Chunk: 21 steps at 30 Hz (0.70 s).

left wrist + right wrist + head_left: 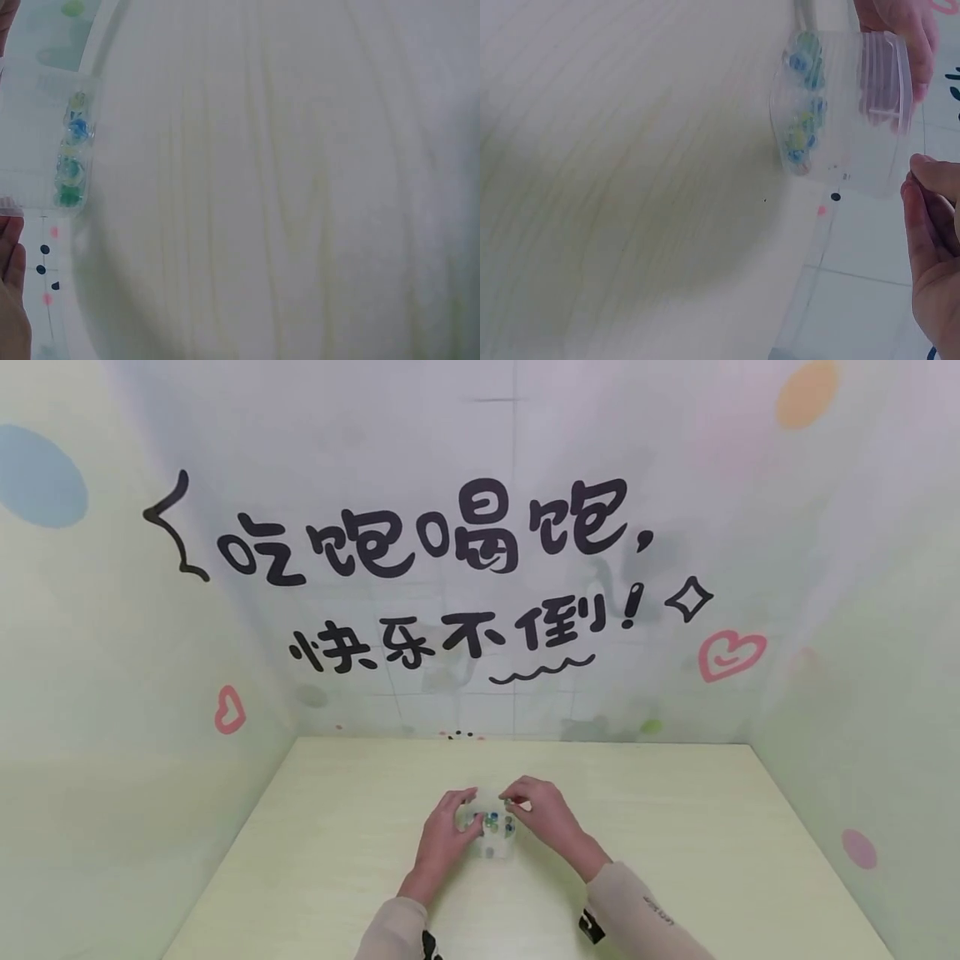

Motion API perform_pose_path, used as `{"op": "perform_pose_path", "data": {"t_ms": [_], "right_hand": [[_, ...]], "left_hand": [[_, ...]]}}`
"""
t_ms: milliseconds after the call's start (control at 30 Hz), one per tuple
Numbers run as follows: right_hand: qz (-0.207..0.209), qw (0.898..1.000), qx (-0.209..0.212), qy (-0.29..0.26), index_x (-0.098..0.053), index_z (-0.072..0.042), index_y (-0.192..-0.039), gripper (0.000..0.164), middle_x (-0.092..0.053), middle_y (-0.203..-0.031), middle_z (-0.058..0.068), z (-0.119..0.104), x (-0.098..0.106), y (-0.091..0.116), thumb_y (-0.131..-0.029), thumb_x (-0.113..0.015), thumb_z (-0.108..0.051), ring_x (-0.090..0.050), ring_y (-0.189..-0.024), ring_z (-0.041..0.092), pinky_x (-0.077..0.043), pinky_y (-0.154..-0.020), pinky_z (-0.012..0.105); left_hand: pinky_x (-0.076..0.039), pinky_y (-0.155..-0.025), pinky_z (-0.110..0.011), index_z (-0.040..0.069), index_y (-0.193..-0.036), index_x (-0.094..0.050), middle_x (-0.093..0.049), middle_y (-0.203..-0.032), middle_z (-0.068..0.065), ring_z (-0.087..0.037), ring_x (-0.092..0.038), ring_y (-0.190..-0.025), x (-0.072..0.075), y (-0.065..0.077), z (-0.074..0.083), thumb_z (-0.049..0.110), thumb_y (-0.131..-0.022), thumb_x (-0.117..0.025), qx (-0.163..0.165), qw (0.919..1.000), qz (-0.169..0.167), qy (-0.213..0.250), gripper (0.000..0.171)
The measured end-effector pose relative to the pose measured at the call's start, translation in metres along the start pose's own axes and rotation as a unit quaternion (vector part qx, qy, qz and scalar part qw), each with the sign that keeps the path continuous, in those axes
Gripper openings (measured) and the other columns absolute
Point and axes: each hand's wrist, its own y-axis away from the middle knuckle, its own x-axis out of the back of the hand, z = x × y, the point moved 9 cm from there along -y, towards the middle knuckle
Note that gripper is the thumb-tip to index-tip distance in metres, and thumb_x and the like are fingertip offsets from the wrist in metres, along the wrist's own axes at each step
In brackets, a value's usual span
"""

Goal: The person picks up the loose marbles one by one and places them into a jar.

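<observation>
A clear plastic container (491, 852) with several blue and green glass marbles (492, 820) stands in front of me on the table. My left hand (444, 831) grips its left side, thumb near and fingers on the far side. At the container's far right, my right hand (546, 814) pinches a small dark greenish marble between thumb and fingertips. The right wrist view shows the container (844, 127) with marbles (802, 139) gathered at its bottom, and my right hand (937, 247) beside its rim with fingertips together. Marbles (73, 150) also show through the container in the left wrist view.
The pale wood-grain table (337, 827) spreads out around both hands. A printed back wall (420, 702) with black writing rises at its far edge, and side walls (847, 760) stand to the left and right.
</observation>
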Motion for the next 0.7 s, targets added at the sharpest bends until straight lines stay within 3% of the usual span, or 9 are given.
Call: {"op": "perform_pose_path", "data": {"t_ms": [200, 333, 467, 700], "right_hand": [[-0.034, 0.997, 0.041, 0.054, -0.075, -0.012, -0.103, 0.017, -0.072, -0.099, 0.0, -0.013, -0.01, 0.01, -0.086, -0.077, -0.011, -0.068, -0.086, 0.013, -0.059, -0.074, 0.025], [-0.013, 0.998, 0.022, 0.049, -0.074, -0.011, -0.109, 0.021, -0.072, -0.105, 0.002, -0.009, 0.003, 0.009, -0.088, -0.076, -0.014, -0.07, -0.091, 0.016, -0.061, -0.08, 0.031], [0.014, 0.998, -0.003, 0.054, -0.071, -0.01, -0.115, 0.027, -0.072, -0.113, 0.004, 0.003, 0.022, 0.004, -0.089, -0.075, -0.017, -0.071, -0.099, 0.02, -0.06, -0.086, 0.038], [0.02, 0.997, -0.051, 0.056, -0.065, -0.005, -0.125, 0.038, -0.067, -0.127, 0.012, 0.027, 0.054, 0.001, -0.09, -0.074, -0.018, -0.065, -0.117, 0.031, -0.055, -0.098, 0.047]], "left_hand": [[-0.057, -0.095, -0.043, 0.016, -0.132, -0.062, -0.066, -0.12, -0.002, -0.023, -0.065, -0.111, -0.001, 0.005, -0.001, 0.025, -0.09, -0.072, -0.009, 0.9999, 0.004, -0.004, 0.044], [-0.057, -0.094, -0.043, 0.015, -0.133, -0.061, -0.065, -0.122, -0.003, -0.024, -0.065, -0.112, 0.001, 0.006, 0.003, 0.027, -0.091, -0.072, -0.027, 0.9994, 0.003, -0.022, 0.045], [-0.056, -0.097, -0.044, 0.017, -0.135, -0.06, -0.064, -0.128, -0.003, -0.025, -0.063, -0.118, 0.003, 0.005, 0.002, 0.034, -0.093, -0.07, -0.018, 0.9989, -0.013, -0.042, 0.046], [-0.051, -0.106, -0.05, 0.018, -0.137, -0.058, -0.06, -0.137, -0.007, -0.03, -0.056, -0.129, 0.012, -0.002, 0.005, 0.041, -0.096, -0.064, -0.007, 0.9969, -0.039, -0.068, 0.048]]}}
